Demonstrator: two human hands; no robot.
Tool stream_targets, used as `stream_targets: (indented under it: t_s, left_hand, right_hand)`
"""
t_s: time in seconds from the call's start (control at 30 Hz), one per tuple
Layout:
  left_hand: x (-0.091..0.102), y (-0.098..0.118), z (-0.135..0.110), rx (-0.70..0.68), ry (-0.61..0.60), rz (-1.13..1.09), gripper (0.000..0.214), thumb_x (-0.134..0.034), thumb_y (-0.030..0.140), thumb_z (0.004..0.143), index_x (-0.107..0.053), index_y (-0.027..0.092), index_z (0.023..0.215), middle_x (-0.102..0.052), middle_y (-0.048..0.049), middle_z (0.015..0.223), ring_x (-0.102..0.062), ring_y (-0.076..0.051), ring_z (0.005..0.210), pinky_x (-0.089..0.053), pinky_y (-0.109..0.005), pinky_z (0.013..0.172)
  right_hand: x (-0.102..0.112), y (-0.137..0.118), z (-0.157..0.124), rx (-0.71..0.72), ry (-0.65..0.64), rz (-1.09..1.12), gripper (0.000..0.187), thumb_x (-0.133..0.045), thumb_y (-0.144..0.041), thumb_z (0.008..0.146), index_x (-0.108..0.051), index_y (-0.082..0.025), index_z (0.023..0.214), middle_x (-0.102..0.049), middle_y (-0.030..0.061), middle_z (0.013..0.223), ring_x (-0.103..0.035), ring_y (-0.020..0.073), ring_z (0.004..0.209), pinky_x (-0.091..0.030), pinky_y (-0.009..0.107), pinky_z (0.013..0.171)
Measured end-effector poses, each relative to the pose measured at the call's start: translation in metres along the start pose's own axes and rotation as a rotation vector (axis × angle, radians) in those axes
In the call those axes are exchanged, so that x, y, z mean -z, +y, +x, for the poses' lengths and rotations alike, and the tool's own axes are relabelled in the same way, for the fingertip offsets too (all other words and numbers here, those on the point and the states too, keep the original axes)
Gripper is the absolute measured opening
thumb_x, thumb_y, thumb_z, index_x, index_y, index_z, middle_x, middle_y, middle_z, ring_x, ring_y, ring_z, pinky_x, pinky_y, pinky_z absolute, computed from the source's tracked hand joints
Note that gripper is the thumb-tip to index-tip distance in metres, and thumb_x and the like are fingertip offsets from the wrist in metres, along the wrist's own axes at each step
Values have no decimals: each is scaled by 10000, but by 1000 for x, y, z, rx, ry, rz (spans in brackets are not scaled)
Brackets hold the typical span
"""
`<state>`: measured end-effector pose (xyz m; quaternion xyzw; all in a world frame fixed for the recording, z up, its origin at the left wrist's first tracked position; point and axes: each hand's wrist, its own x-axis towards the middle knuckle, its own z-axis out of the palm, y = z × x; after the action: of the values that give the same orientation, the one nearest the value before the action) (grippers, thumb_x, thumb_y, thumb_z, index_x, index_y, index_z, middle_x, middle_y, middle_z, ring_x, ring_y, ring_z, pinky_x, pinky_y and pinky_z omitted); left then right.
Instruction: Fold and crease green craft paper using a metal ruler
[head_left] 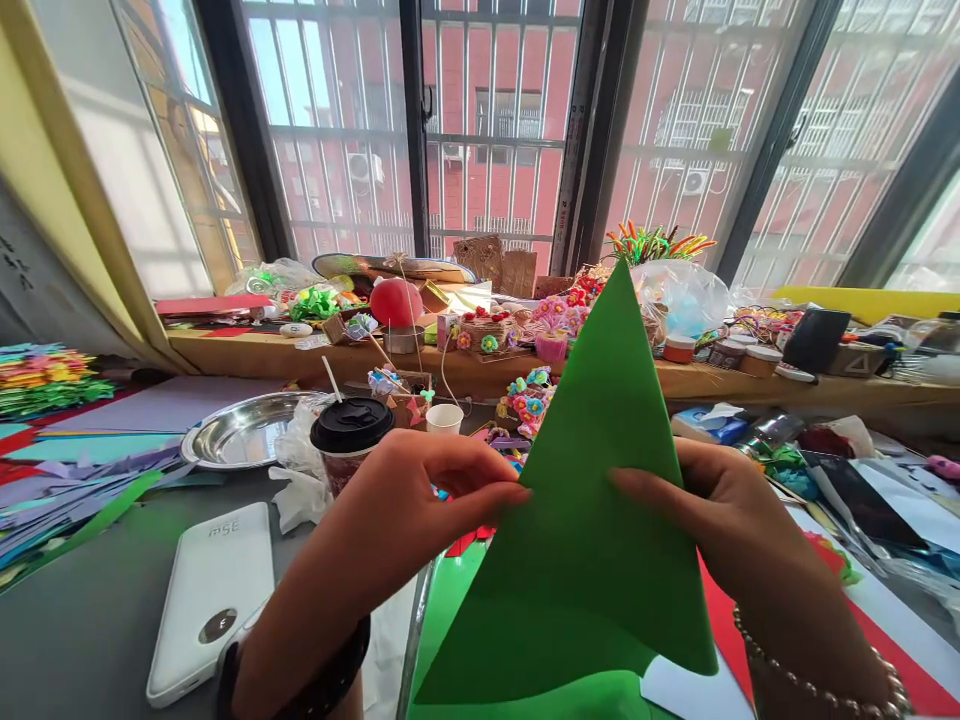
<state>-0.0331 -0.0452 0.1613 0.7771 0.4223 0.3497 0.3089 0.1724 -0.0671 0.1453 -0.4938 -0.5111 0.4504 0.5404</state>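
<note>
So my left hand (427,490) has thumb and fingertips pinching the left edge of a smooth, matte green sheet shaped into a tall pointed triangle (592,540), and my right hand (712,500) grips the other side, thumb flat on the front, fingers tucked behind. It's up right in front of me over the table, point at the top, bottom edge kinda wavy; can't tell if it's paper or thin foam. There's a beaded bracelet (817,680) on my right wrist. Near my left forearm sits a glossy white plastic block with rounded corners (214,590), and behind that a drinks cup with a domed black lid (352,425) plus a shiny oval metal tray (196,452). Far left is a messy heap of thin coloured strips (97,500). Further back, a round red ball-like thing (396,303) sits on the cluttered ledge (225,355) under the windows.
</note>
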Motion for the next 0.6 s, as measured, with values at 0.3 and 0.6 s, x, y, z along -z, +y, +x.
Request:
stream_targets:
  t_s: [0.3, 0.6]
  left_hand:
    - [0, -12, 17, 93, -36, -181, 187, -647, 351, 642, -648, 170, 690, -636, 14, 654, -564, -116, 635, -435, -183, 569]
    - [-4, -36, 39, 96, -251, -180, 218, -614, 354, 657, -630, 137, 650, -577, 5, 603, -528, -118, 601, -411, -220, 571]
  right_hand:
    - [14, 12, 23, 24, -88, 26, 167, -705, -302, 619, -677, -195, 744, -697, 6, 705, -640, 147, 620, -525, 197, 538]
    - [15, 22, 40, -3, -50, 71, 216, -714, -321, 593, -667, -181, 751, -696, 10, 715, -636, 150, 629, -519, 213, 568]
